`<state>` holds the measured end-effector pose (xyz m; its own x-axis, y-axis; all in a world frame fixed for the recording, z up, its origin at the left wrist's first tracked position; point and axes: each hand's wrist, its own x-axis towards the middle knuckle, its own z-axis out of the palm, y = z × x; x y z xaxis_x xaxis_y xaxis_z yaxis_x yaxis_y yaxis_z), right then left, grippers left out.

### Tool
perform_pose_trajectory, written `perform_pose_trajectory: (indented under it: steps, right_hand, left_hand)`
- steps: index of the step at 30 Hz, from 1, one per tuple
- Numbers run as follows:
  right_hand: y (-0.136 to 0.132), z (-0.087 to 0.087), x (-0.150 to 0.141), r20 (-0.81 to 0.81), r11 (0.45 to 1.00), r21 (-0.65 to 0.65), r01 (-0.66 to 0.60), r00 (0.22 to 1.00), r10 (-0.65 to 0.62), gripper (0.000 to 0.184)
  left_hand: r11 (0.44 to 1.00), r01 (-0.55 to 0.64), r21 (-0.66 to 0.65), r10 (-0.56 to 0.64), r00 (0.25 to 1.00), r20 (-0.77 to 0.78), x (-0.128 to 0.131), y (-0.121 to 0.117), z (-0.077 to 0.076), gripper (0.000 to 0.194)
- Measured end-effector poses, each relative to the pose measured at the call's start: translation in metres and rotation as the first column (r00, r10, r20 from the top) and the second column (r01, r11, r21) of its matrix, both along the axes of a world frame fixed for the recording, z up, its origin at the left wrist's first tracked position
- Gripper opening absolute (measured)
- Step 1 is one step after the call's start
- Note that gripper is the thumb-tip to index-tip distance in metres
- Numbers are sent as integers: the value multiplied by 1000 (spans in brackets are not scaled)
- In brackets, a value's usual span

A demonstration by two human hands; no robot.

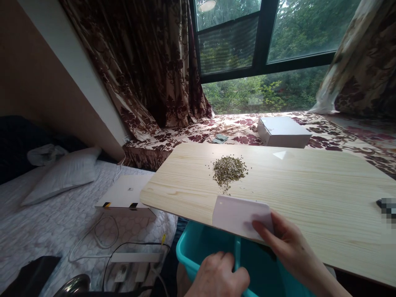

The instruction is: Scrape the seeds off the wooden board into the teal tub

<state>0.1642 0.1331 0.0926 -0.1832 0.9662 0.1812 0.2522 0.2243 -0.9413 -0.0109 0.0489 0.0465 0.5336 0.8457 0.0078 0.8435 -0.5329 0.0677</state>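
Note:
A pale, flat plastic scraper (238,214) lies over the front edge of the wooden tabletop, pinched at its right end by my right hand (287,235). Beyond the scraper, a loose heap of small green-brown beans or seeds (229,169) is spread on the wood, with some strays around it. Below the table edge is a teal plastic bin (193,260) with a bar across its opening. My left hand (219,274) is closed around that bar. Part of the bin is hidden by both hands and the table.
The light wood tabletop (324,185) reaches far right, where a dark object (386,206) sits. A white box (283,132) and a small cloth (220,138) rest on the windowsill. Left, a bed (31,231) holds a flat white box (126,192), cables and a power strip (136,258).

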Motion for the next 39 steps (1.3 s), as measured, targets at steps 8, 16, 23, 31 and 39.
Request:
perform_pose_trajectory:
  steps: [8,16,23,31,39]
  right_hand:
    - [20,1,30,-49,982,5,189,981,-188,22]
    - [51,-7,35,15,980,32,197,980,-197,24]
    - [54,1,27,51,978,27,205,977,-206,23]
    - [51,-1,34,33,978,-6,207,978,-206,21]
    - [47,0,34,-5,984,-33,176,984,-176,21]
  left_hand:
    - [996,43,80,-43,999,5,-23,-11,9,28]
    - [995,-68,72,60,993,104,-58,-22,11,35]
    - [991,-86,100,72,987,142,-69,-23,-1,42]
    - [996,-88,32,83,987,135,-71,-22,18,33]
    - [990,-143,13,140,978,153,-71,-26,21,39]
